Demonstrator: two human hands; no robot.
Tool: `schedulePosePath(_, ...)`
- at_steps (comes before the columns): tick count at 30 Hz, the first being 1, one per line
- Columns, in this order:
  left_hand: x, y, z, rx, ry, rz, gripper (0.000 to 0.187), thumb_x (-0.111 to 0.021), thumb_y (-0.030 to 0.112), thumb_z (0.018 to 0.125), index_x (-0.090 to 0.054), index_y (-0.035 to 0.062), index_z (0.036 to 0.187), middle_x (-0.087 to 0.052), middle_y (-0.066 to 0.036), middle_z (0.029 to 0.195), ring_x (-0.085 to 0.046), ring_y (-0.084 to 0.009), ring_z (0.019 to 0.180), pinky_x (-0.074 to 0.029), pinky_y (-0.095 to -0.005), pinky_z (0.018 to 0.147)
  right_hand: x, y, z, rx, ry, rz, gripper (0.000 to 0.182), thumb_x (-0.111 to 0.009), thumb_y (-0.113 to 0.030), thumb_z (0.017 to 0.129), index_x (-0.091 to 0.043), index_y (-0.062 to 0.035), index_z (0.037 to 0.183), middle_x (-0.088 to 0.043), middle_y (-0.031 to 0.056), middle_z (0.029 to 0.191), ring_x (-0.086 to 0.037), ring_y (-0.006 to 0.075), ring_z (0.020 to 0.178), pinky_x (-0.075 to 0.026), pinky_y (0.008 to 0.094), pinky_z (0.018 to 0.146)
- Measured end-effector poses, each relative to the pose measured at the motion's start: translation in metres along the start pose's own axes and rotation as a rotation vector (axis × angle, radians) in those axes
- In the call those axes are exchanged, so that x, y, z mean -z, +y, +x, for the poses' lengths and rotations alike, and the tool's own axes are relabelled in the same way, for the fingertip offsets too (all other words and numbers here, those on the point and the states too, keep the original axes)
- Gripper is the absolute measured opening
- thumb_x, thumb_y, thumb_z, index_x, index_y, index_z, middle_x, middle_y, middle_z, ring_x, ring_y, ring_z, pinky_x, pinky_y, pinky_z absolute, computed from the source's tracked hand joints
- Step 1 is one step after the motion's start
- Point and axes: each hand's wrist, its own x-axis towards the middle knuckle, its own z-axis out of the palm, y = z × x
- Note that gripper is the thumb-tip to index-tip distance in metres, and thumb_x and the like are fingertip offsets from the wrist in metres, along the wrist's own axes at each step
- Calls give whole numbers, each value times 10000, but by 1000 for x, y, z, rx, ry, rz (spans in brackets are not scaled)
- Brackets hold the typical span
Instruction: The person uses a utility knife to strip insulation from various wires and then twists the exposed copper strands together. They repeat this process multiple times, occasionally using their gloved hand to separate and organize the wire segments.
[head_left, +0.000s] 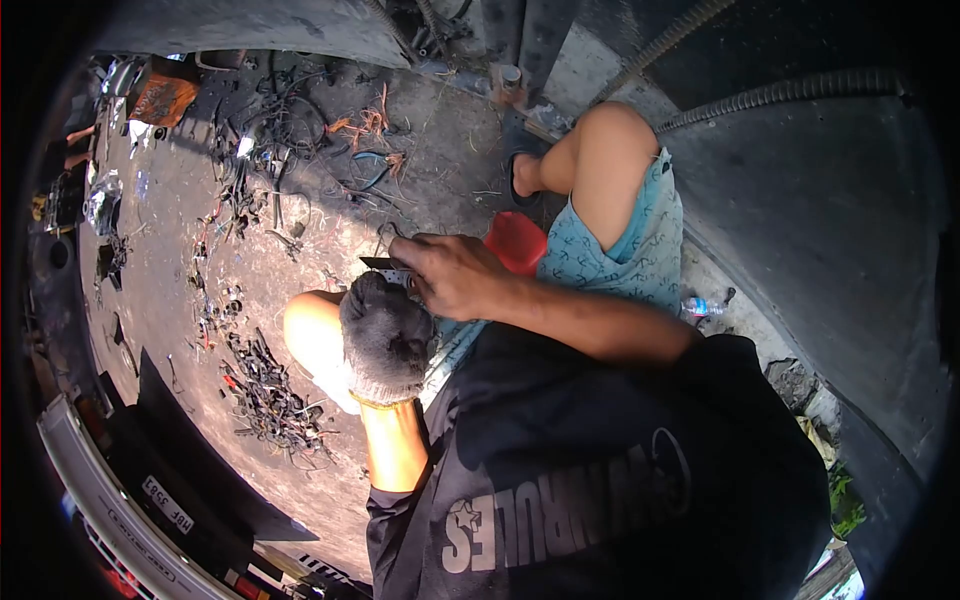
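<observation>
My left hand (385, 338) wears a dark grey knit glove and is closed. My right hand (455, 272) is bare, its fingers bent close against the glove. A dark, flat, pointed blade (378, 264) sticks out to the left from between the two hands, under the right fingers. Just below the blade, a small pale piece shows between the hands. What the glove grips is hidden by its fingers. Beyond the right fingertips, a thin wire loop (384, 232) shows against the ground. Behind the right wrist lies a red plastic piece (516, 243).
Blue-handled pliers (376, 172) lie on the ground near stripped copper strands (374, 118). A pile of black connector pieces (272, 395) and tangled wires (270, 125) spread to the left. A plastic bottle (703, 306) is at right; a vehicle bumper (120, 510) at lower left.
</observation>
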Motion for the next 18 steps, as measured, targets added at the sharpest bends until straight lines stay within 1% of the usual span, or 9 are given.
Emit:
schedulePosePath(4,-14,0,-1,-26,174,119,126,-596,60,803,-496,87,731,-449,13,621,-422,-84,478,-289,-218,399,3,-1,2,7,-8,8,272,-631,-161,796,-507,-58,1015,-639,217,888,-628,437,864,-490,520,699)
schedulePosePath(6,12,-10,3,-342,-33,763,169,-608,74,811,-478,107,709,-437,10,593,-402,-97,444,-279,-235,384,3,0,5,-4,-13,3,263,-629,-157,796,-512,-55,1008,-639,219,887,-627,441,865,-490,519,700)
schedulePosePath(7,7,-6,5,-342,-33,764,169,-608,74,811,-478,107,709,-437,10,593,-402,-97,444,-279,-235,384,0,1,7,-8,12,34,254,-627,-146,794,-514,-48,999,-637,221,883,-625,441,870,-487,516,701)
schedulePosePath(10,-14,8,7,-775,-111,1324,204,-613,75,825,-450,113,708,-432,2,582,-394,-109,435,-277,-246,380,1,12,17,-69,131,80,210,-603,-77,801,-519,-37,989,-619,214,851,-620,431,828,-479,489,674)
schedulePosePath(12,-25,0,0,-112,84,24,257,-642,87,821,-414,121,708,-442,-2,596,-403,-117,455,-284,-254,398,3,17,19,-122,229,92,187,-581,-19,811,-523,-32,988,-602,206,822,-618,420,783,-473,466,645)
schedulePosePath(13,-27,-1,0,-148,1,128,163,-482,111,913,-380,135,788,-315,29,603,-326,-91,440,-279,-213,377,7,17,17,-28,309,74,178,-581,-15,810,-528,-30,979,-604,205,816,-621,410,767,-473,457,631)
schedulePosePath(14,-21,-1,1,-148,2,131,163,-482,111,913,-380,135,788,-315,29,603,-326,-91,440,-279,-213,377,11,17,14,61,391,58,168,-581,-10,809,-534,-28,970,-606,204,810,-625,399,751,-473,448,617)
schedulePosePath(16,-8,-1,8,-183,-77,-131,285,-667,126,820,-395,120,734,-421,4,613,-385,-115,472,-306,-263,433,15,16,10,99,389,68,160,-592,-19,814,-548,-21,967,-614,191,804,-626,376,720,-479,422,615)
schedulePosePath(18,-7,0,6,-169,-70,-142,273,-657,111,818,-394,112,745,-410,1,611,-385,-116,479,-308,-259,436,14,16,9,155,332,153,162,-617,-39,817,-566,-10,968,-628,184,837,-642,345,729,-491,391,624)
